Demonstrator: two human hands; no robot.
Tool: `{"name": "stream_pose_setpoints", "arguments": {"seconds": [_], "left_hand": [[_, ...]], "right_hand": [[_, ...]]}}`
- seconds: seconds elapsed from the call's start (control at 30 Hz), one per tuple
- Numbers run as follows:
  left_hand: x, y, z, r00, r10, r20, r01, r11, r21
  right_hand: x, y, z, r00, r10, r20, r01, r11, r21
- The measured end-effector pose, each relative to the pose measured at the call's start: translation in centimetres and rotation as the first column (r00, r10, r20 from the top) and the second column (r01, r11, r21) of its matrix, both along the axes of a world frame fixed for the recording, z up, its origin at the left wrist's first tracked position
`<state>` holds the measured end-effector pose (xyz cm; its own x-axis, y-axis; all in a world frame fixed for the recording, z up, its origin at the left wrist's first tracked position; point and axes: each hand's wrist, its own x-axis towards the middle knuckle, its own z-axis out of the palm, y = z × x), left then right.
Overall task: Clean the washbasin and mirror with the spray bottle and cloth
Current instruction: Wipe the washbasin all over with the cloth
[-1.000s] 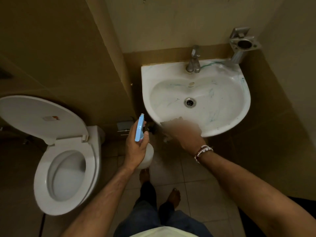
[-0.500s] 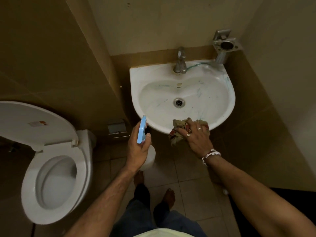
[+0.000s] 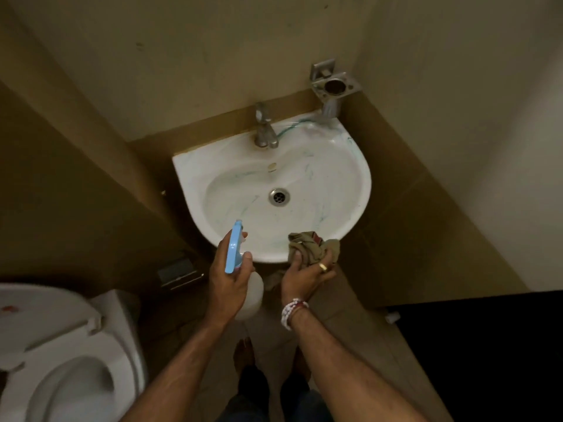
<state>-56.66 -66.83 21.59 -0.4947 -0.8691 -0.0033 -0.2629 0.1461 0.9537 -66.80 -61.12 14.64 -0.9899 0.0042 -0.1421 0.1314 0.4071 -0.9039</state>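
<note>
A white toilet [image 3: 39,324] with its lid raised stands at the lower left. The left hand [image 3: 225,284] grips the spray bottle [image 3: 234,249], fingers curled round its neck and thumb against the blue head. The nozzle reaches over the front-left edge of the washbasin [image 3: 195,166]. The basin is white with blue-green streaks across the bowl, a metal drain [image 3: 279,197] in the middle and a tap [image 3: 265,129] on its back edge. At the front edge, right of centre, lies the bunched olive cloth [image 3: 310,248], touching the rim. The right hand [image 3: 300,278] clutches it with curled fingers and wears a ring [image 3: 322,267] and a beaded bracelet [image 3: 291,309]. A metal holder [image 3: 332,83] is fixed to the wall above the basin's back-right corner.
</note>
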Motion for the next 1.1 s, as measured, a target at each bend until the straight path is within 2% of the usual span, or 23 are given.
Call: {"name": "stream_pose_setpoints", "arguments": {"seconds": [0.17, 0.3, 0.47, 0.6, 0.7, 0.9, 1.1], "left_hand": [[-0.7, -1.3, -0.2, 0.991, -0.129, -0.025, 0.128, 0.991, -0.029], [-1.8, -1.6, -0.4, 0.98, -0.197, -0.029, 0.196, 0.98, -0.022], [-3.8, -1.3, 0.4, 0.958, -0.286, -0.018, 0.284, 0.957, -0.065], [-6.0, -0.6, 1.3, 0.952, -0.305, -0.022, 0.305, 0.952, -0.038], [-7.7, 0.1, 2.0, 0.953, -0.304, -0.018, 0.303, 0.953, -0.025], [-12.0, 1.8, 4.0, 0.97, -0.244, -0.007, 0.243, 0.969, -0.042], [-16.1, 2.6, 4.7, 0.984, -0.18, 0.015, 0.18, 0.981, -0.072]], "right_hand": [[0.1, -2.4, 0.3, 0.976, -0.159, 0.148, 0.174, 0.98, -0.095], [-1.2, -3.1, 0.1, 0.954, -0.256, 0.157, 0.275, 0.954, -0.118], [-3.9, -2.4, -0.9, 0.955, -0.268, 0.127, 0.28, 0.956, -0.086], [-7.1, -1.5, -1.1, 0.96, -0.257, 0.108, 0.262, 0.964, -0.04], [-9.8, -0.8, -1.4, 0.974, -0.205, 0.097, 0.207, 0.978, -0.007], [-16.9, 0.4, -0.2, 0.981, -0.009, 0.195, -0.014, 0.994, 0.112], [-23.9, 0.4, 0.7, 0.959, 0.207, 0.192, -0.258, 0.92, 0.296]]}}
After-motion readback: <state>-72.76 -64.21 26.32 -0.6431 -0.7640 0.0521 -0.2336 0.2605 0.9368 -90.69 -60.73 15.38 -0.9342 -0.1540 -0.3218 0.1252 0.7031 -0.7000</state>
